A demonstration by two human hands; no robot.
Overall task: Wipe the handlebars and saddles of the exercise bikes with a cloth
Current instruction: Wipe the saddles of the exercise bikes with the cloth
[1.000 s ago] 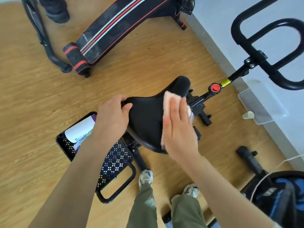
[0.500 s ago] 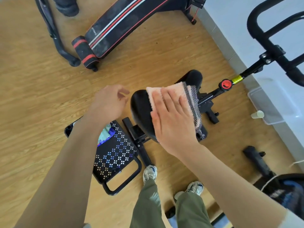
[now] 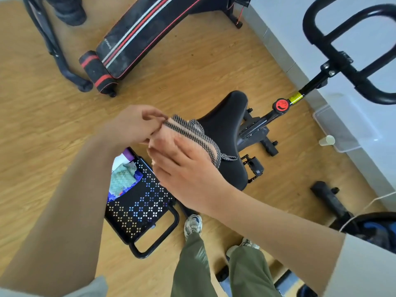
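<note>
The black saddle [image 3: 227,125] of an exercise bike sits mid-frame, its nose pointing up toward the black handlebars [image 3: 351,58] at the top right. A pink cloth with a grey striped border [image 3: 188,133] lies over the saddle's left rear part. My right hand [image 3: 184,172] lies flat on the cloth with straight fingers. My left hand [image 3: 137,123] pinches the cloth's upper left corner between thumb and fingers. The saddle's rear edge is hidden under the cloth and my hands.
A black perforated basket [image 3: 137,202] holding packets stands on the wooden floor below the saddle. A black and red bench [image 3: 145,33] lies at the top. A red knob [image 3: 281,105] sits on the bike frame. A clear tray [image 3: 342,129] and a small cup [image 3: 326,140] rest by the wall.
My right hand slid the cloth from the saddle's middle to its left rear. My left hand let go of the saddle's edge and took hold of the cloth's corner.
</note>
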